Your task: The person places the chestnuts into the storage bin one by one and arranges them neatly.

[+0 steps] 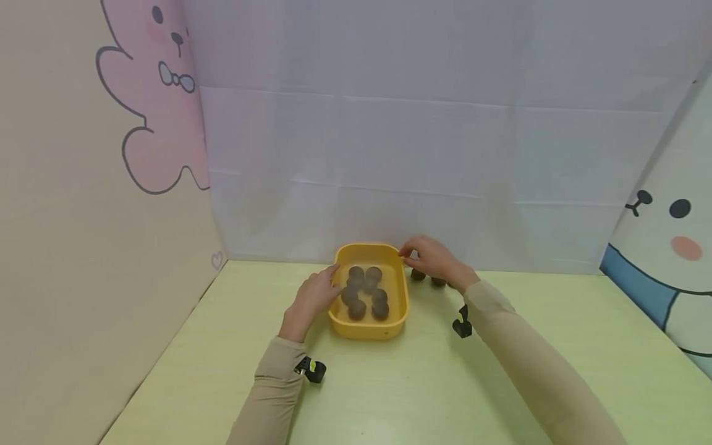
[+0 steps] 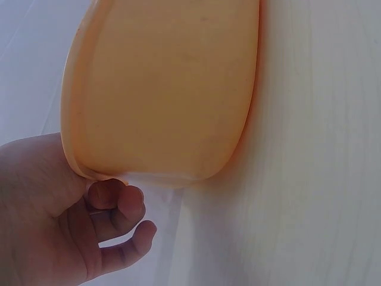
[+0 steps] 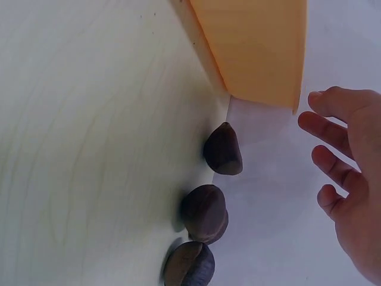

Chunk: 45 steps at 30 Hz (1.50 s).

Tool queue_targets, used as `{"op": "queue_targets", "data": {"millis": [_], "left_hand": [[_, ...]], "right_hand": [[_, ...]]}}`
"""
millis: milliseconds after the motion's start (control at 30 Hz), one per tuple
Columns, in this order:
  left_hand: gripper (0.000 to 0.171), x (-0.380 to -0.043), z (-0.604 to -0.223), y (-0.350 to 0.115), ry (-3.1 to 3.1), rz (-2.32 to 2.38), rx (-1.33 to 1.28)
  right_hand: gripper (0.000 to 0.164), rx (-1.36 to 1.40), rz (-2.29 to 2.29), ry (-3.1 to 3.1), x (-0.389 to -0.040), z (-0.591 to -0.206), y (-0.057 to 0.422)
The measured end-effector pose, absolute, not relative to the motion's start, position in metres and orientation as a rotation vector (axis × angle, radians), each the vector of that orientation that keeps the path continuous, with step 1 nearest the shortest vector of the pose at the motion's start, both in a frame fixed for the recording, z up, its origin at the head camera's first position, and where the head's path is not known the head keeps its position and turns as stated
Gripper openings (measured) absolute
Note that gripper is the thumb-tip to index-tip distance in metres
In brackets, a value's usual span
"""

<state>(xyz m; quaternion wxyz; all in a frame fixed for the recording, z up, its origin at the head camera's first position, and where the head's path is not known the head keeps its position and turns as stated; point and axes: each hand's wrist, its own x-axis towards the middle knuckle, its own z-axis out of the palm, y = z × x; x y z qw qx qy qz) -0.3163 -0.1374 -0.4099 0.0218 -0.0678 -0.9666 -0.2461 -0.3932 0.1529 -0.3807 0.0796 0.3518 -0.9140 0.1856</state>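
A yellow rectangular plastic tub [image 1: 369, 332] with rounded corners stands near the back wall, holding several brown chestnuts [image 1: 356, 309]. On its left side my left hand [image 1: 313, 295] grips the rim; the left wrist view shows the fingers curled beneath the edge of the tub [image 2: 166, 89]. At the far right corner is my right hand [image 1: 431, 254], its fingertips close by the rim. In the right wrist view that hand [image 3: 357, 155] has loosely bent, spread fingers with nothing between them. Loose chestnuts [image 3: 204, 213] lie below it, just right of the tub.
A pale wooden-looking table [image 1: 400, 389] bears the tub and chestnuts. White cloth [image 1: 356, 136] hangs right behind them along the table's back edge. Printed panels with cartoon animals stand at the left [image 1: 156, 130] and right [image 1: 681, 266].
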Motion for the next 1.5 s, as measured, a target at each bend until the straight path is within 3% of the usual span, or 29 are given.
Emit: {"op": "queue_targets", "data": {"millis": [933,1500], "left_hand": [[0.058,-0.315,-0.409,-0.138,-3.009,-0.793,-0.198],[0.058,-0.316,-0.409,-0.138,-2.987,-0.782,-0.213]], "right_hand": [[0.035,0.958,0.577,-2.851,-0.403,-0.426,0.189],[0.034,0.935,0.583,-2.752,-0.398,-0.410,0.188]]}}
